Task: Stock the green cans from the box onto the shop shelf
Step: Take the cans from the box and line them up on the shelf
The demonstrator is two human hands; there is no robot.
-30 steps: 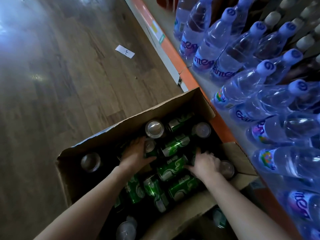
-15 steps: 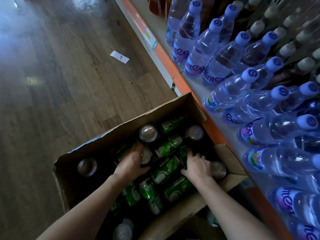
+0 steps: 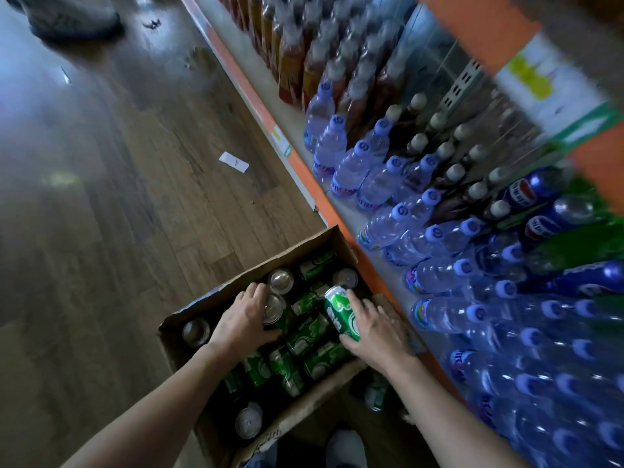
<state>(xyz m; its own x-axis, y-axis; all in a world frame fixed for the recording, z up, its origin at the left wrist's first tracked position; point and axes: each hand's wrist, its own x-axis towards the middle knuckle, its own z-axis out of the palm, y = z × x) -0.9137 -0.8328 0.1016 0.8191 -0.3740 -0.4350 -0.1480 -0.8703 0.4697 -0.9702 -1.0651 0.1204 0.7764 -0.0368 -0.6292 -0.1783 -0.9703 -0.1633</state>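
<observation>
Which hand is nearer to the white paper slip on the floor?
Left. The left hand, gripping a silver-topped can in the box, is below the paper slip; the right hand, holding a green can, is farther right, by the shelf.

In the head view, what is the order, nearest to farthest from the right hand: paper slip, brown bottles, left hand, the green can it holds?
1. green can, in the right hand itself.
2. left hand, across the box, gripping a silver-topped can.
3. paper slip, on the floor beyond the box.
4. brown bottles, far up on the right.
</observation>
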